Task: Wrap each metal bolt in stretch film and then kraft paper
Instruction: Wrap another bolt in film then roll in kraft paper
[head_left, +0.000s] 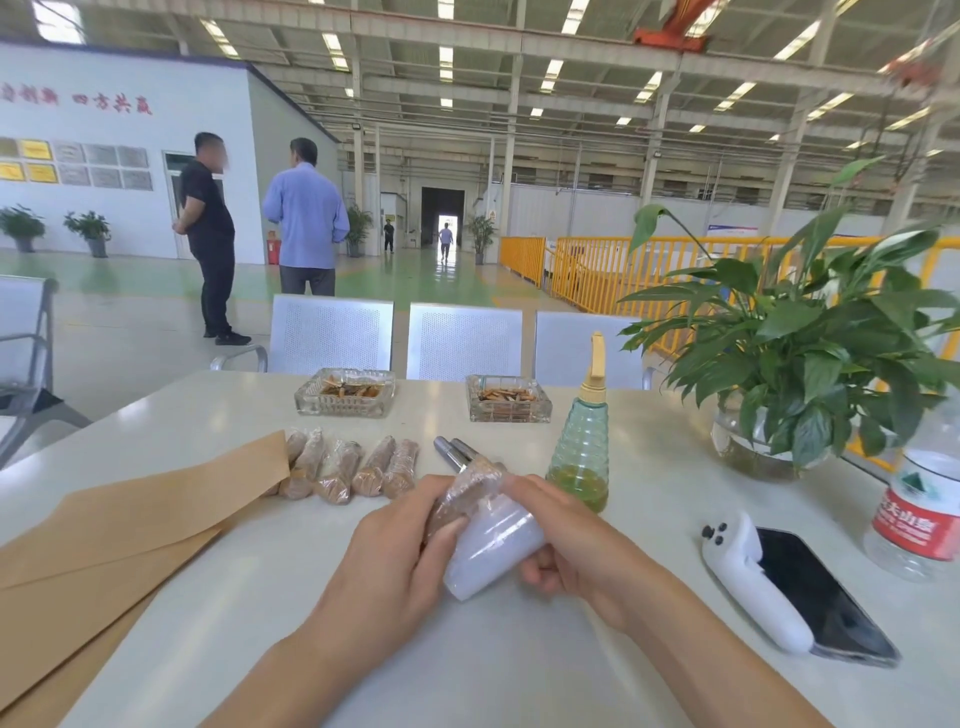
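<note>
Surface (597, 649): pale, glossy, rounded at its far left corner.

Near centre: left hand (395, 551) and right hand (566, 540), both raised over the surface. Left fingers curl round a brown bolt (457, 501) already sheathed in clear, crinkled film. Right fingers curl round the stretch film roll (493, 551), a milky white cylinder pressed against the bolt.

Far of the hands, touching in a row: five wrapped bolts (348, 467), brown and lumpy under shiny film. Just right of them, two bare metal bolts (457, 453), smooth grey, partly hidden by the held bolt.

Left: kraft paper sheets (114, 525), flat, matte tan, overlapping, the top corner covering the leftmost wrapped bolt.

Far edge: two square glass ashtrays (344, 392), ribbed and filled with butts.

Right of the hands: green ribbed plastic bottle (581, 452) with tan nozzle, standing upright. Farther right: potted plant (800, 353) in a round glass bowl; water bottle (917, 514) with red label; white handheld controller (748, 577) lying beside a black phone (826, 597).

Beyond the surface: three perforated metal seats (462, 340).
</note>
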